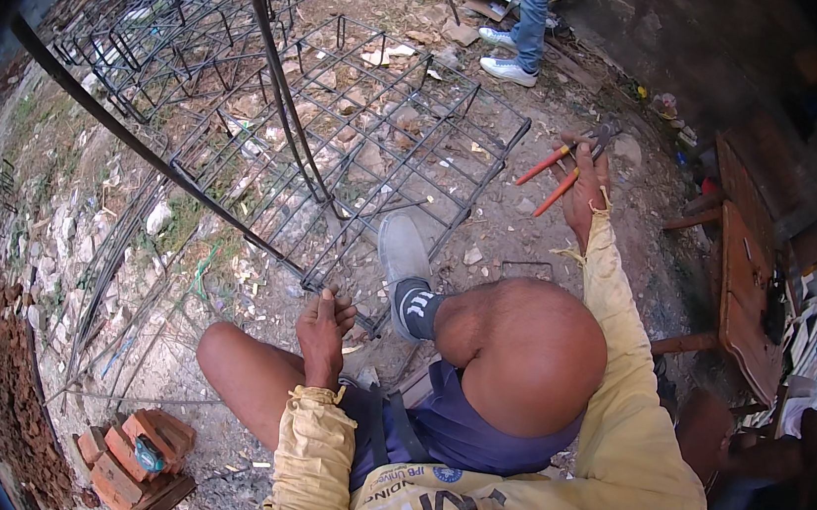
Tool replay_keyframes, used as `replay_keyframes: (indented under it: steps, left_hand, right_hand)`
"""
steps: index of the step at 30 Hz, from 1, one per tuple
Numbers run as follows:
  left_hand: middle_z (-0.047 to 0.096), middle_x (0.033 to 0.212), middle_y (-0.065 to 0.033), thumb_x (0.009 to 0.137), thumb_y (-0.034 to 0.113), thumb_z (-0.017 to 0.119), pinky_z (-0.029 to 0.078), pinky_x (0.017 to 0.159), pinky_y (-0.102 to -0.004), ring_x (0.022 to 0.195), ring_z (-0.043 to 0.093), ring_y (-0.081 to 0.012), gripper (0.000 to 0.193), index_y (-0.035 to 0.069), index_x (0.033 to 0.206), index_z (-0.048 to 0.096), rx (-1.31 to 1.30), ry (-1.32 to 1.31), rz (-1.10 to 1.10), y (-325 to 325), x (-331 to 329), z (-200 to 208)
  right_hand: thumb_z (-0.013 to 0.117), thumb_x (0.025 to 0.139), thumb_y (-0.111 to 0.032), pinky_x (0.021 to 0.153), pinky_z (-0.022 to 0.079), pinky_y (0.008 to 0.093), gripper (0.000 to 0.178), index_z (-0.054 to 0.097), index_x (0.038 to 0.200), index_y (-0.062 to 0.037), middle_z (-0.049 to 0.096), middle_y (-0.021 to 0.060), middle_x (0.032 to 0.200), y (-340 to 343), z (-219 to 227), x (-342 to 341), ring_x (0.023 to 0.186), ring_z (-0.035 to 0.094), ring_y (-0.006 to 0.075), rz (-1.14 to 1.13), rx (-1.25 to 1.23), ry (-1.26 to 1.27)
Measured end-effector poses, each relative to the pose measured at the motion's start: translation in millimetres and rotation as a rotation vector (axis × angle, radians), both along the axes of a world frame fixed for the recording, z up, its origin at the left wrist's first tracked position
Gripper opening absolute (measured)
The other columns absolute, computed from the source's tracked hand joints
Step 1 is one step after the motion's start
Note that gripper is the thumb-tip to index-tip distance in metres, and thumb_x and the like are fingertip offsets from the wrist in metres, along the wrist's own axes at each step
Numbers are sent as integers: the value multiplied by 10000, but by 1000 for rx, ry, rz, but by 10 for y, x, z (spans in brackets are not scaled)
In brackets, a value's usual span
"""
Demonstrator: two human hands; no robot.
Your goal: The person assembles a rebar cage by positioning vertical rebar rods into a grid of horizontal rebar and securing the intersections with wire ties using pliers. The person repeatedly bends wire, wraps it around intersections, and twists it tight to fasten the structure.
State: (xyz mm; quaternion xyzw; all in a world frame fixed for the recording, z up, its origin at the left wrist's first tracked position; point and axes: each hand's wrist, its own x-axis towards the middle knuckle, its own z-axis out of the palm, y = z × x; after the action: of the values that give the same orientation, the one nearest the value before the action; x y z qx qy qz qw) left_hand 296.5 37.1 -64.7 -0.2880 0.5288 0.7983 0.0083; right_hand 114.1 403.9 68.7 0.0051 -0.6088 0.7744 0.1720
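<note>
Steel-bar mesh (pixel 475 200) on rough ground (pixel 502 237). Right hand (pixel 591 180) right of mesh, grip closed round red-handled pincers (pixel 556 193), held clear of it. Left hand (pixel 323 334) at mesh's near corner, curled; cannot tell whether grip pinches anything. Bricks (pixel 118 475) stacked nearer than mesh, leftward.

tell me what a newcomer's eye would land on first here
Probably the orange-handled pliers in the right hand, raised at the upper right. Next, the dark steel grid spread out ahead, its near corner by the left hand. Then the pile of orange bricks at the lower left, a blue-green object on top.
</note>
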Motion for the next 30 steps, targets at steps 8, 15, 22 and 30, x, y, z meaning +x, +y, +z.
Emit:
replay_keyframes:
  steps: [8,15,22,30]
  left_hand:
    - [661,908,-94,969,296,547,526,688,-252,780,638,-150,369,-18,1153,606,7,-98,-55,-170,-463,244]
    - [672,916,-86,976,294,534,526,709,-258,804,643,-141,374,-13,1178,608,-80,-202,-345,-250,-1144,84]
    - [674,929,-91,960,321,558,533,719,-259,794,648,-149,402,-9,1187,595,54,-303,-498,-112,-1815,-325]
    - [681,930,-95,976,294,532,518,697,-253,794,638,-134,393,-38,1177,598,48,-304,-490,425,-2271,-706]
  right_hand:
    - [535,966,-236,882,495,335,224,569,1122,-80,612,90,1119,-258,-1382,-952,1037,588,163,17,308,-242]
    - [571,903,-193,839,475,360,264,588,1119,-42,651,143,944,-41,-2388,-1117,882,620,298,-42,1173,-449]
    - [616,894,-220,857,483,368,330,578,1151,-16,624,168,1079,-1027,-1525,-845,986,618,288,175,523,-471]
    - [523,891,-142,648,497,356,266,605,1122,-39,655,122,796,-1448,-1796,-657,667,627,192,788,499,-813]
